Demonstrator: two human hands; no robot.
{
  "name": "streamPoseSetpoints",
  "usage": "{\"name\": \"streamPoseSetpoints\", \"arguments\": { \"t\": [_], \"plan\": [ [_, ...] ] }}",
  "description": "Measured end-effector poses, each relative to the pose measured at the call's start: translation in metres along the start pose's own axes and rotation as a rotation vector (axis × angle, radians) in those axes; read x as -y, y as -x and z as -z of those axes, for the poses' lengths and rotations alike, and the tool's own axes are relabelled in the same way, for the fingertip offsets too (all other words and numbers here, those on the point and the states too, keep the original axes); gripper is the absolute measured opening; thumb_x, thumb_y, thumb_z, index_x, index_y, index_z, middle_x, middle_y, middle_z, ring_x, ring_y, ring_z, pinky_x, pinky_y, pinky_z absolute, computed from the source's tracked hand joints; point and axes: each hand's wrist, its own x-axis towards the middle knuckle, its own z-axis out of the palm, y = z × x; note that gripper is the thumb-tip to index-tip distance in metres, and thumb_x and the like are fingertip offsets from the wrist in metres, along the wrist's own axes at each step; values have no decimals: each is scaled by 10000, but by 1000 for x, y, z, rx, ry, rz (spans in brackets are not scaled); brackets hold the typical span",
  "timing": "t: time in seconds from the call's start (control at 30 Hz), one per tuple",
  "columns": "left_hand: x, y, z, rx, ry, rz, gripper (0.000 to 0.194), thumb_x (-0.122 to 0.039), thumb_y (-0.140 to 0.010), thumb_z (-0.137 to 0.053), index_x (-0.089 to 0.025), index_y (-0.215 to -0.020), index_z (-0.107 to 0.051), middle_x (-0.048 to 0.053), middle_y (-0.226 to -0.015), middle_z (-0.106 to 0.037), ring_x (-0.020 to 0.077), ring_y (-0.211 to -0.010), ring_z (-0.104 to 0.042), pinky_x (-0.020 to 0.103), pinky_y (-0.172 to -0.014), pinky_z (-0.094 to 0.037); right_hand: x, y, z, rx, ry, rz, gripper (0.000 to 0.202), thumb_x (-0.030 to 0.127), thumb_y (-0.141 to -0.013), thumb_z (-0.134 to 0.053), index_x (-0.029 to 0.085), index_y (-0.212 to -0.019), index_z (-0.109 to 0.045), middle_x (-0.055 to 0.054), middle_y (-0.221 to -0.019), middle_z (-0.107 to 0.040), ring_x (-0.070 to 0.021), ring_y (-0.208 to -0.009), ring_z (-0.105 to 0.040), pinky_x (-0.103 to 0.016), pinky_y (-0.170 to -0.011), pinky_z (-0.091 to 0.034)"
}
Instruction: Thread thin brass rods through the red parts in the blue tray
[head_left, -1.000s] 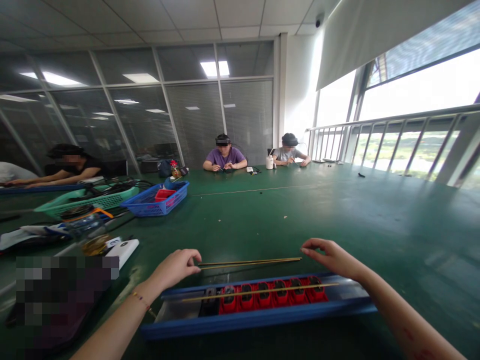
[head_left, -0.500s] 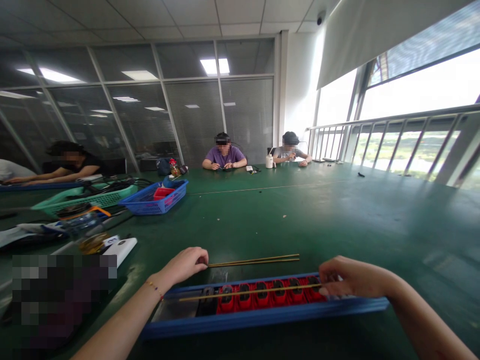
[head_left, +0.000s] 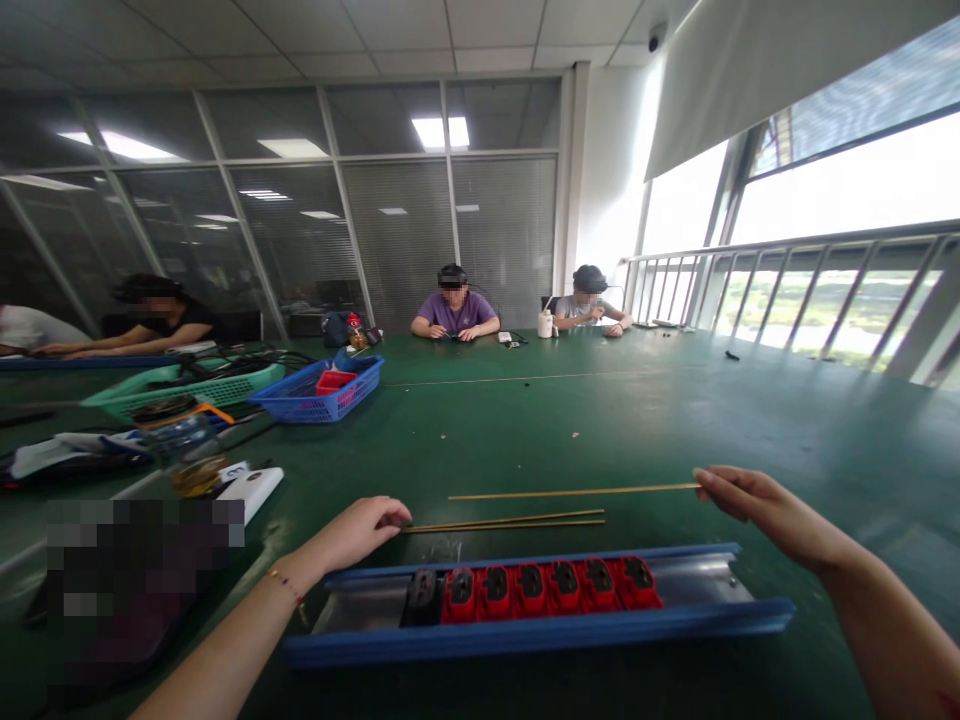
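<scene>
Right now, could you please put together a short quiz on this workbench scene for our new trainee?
1. True or false: the right hand holds one thin brass rod by its end, lifted clear of the blue tray.
2. How many brass rods lie on the green table by the left hand?
A. none
B. two
C. five
3. Fill in: the red parts sit in a row inside the blue ____.

Key
1. True.
2. B: two rods lie side by side, their ends at the left hand's fingertips.
3. tray.
</scene>
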Motion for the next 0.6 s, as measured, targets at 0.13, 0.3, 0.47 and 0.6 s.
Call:
{"name": "streamPoseSetpoints", "arguments": {
  "t": [0.13,0.3,0.47,0.6],
  "plan": [
    [3,3,1,5,16,5,271,-319,-766,-478,-198,-974,-601,28,-931,-640,159,-840,-583,238,-754,-440,-1,-7,-19,81,77,-14,380,523,-789,-459,173,-709,-584,72,-494,-290,-80,-453,-252,-198,-419,-213],
    [-3,7,4,24,15,-2,360,-442,-765,-484,-209,-1024,-577,32,-919,-633,164,-818,-585,238,-721,-448,6,-22,-58,146,338,89,401,505,-806,-432,168,-707,-625,45,-494,-428,-88,-459,-354,-199,-435,-270],
    [-2,8,5,15,-97,-47,421,-486,-679,-585,-238,-1019,-587,35,-993,-602,197,-913,-557,267,-791,-424,9,-36,-86,197,690,195,279,428,-783,-494,205,-717,-649,-6,-645,-636,-137,-574,-545,-215,-528,-359],
    [-3,3,2,1,-199,-94,344,-409,-698,-592,-264,-1009,-593,24,-1020,-591,206,-964,-532,287,-847,-388,14,-48,-102,181,971,244,174,348,-766,-530,223,-713,-639,-22,-756,-668,-196,-709,-609,-251,-609,-380]
  ]
}}
